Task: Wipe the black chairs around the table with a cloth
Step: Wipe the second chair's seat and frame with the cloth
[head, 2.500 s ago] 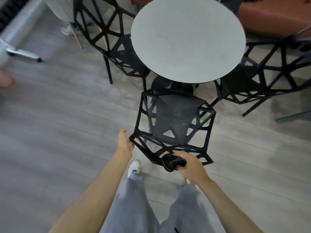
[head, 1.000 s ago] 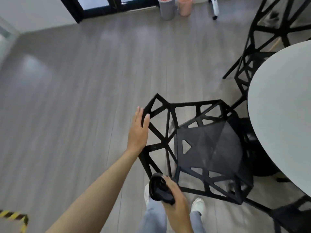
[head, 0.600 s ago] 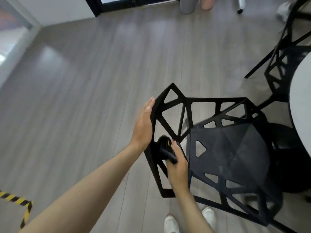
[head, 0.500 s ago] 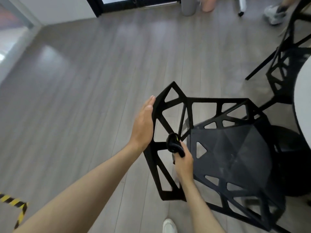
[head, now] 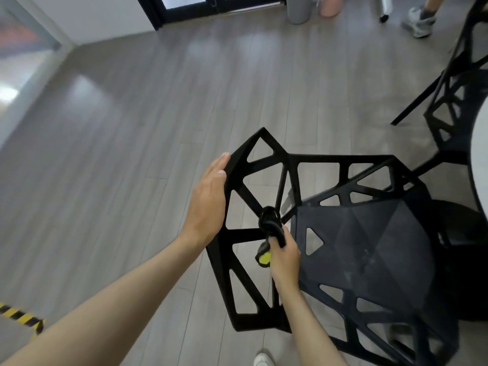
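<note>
Now the flat left hand (head: 208, 204) steadies the black chair (head: 369, 244)'s backrest edge while the right hand (head: 285, 260), clenching the cloth (head: 270, 225), rubs a central strut; neighbouring struts likely follow.

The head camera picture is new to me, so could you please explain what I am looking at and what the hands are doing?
There is no machine here: a camera worn on a person's head looks forward and down at their own two bare arms. The left hand lies flat, fingers straight, against the outer edge of the black chair backrest. The right hand grips a bunched black cloth with a yellow patch, pressed to a backrest strut. A second black chair and the pale table edge show at right, on a grey wood floor.
</note>
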`<state>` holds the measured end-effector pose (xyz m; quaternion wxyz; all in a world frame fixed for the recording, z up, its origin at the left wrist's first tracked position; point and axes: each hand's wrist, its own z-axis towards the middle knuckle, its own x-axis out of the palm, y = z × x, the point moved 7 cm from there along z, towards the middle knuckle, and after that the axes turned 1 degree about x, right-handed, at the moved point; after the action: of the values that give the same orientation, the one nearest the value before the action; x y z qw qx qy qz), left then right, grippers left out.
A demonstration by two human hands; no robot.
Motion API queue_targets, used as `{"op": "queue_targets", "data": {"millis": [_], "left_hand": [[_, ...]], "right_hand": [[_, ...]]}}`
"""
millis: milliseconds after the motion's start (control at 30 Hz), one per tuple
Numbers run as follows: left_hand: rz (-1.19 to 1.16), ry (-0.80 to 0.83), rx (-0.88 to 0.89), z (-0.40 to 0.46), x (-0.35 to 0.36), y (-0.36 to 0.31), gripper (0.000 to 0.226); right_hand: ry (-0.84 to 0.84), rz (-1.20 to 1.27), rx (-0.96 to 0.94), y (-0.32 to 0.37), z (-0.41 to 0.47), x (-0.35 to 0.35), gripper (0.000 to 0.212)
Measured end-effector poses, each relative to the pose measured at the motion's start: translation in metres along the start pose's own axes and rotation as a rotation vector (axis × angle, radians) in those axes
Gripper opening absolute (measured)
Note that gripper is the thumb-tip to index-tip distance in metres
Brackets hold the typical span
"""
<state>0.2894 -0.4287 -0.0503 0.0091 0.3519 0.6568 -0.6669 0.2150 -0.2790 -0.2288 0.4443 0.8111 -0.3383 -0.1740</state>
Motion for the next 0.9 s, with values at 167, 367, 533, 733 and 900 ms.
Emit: {"op": "queue_targets", "data": {"millis": [167, 367, 533, 733, 900], "left_hand": [[-0.012, -0.03, 0.001, 0.001, 0.0, -0.002, 0.058], [-0.034, -0.074, -0.027, 0.0, -0.004, 0.002, 0.054], [0.044, -0.05, -0.003, -0.002, -0.002, -0.006, 0.05], [0.064, -0.077, -0.012, 0.0, -0.001, -0.009, 0.049], [0.129, -0.075, -0.012, -0.001, -0.002, -0.011, 0.054]], "right_hand": [[0.053, 0.103, -0.252, 0.097, -0.015, 0.044, 0.053], [0.139, -0.034, -0.481, 0.088, -0.014, 0.044, 0.062], [-0.003, -0.157, -0.102, 0.017, 0.022, -0.013, 0.036], [0.175, 0.001, -0.454, 0.103, -0.041, 0.038, 0.041], [0.311, -0.156, -0.484, 0.05, -0.102, 0.006, 0.057]]}}
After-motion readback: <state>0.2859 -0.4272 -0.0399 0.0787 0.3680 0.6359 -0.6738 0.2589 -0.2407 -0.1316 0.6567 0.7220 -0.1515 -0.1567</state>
